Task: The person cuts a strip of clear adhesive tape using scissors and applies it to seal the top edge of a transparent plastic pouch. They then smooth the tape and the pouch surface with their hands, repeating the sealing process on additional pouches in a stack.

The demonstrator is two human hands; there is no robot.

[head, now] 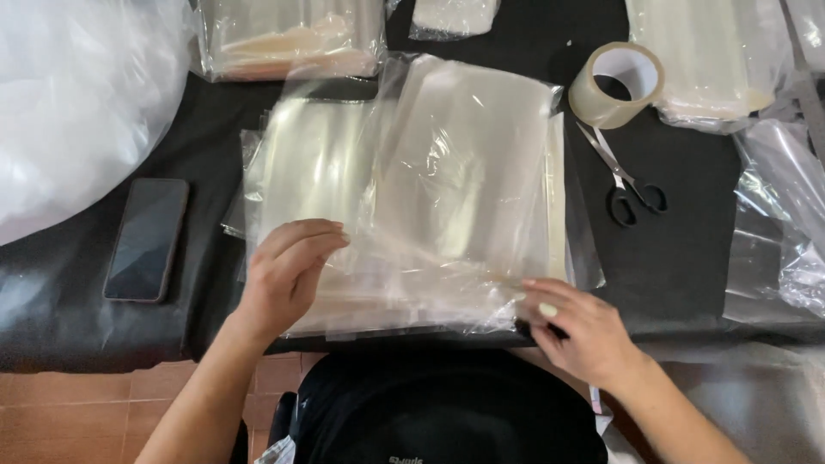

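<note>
Lying in a loose, glossy stack on the black table point(670, 258), the clear plastic bags point(447, 172) overlap so their edges blur together. The left hand point(288, 271) rests flat on them, fingers together; the right hand point(571, 322) pinches the stack's near corner, fingertips partly hidden.

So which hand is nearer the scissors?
Right. The right hand is below and a little left of the scissors; the left hand rests on the clear bags, far to their left.
</note>
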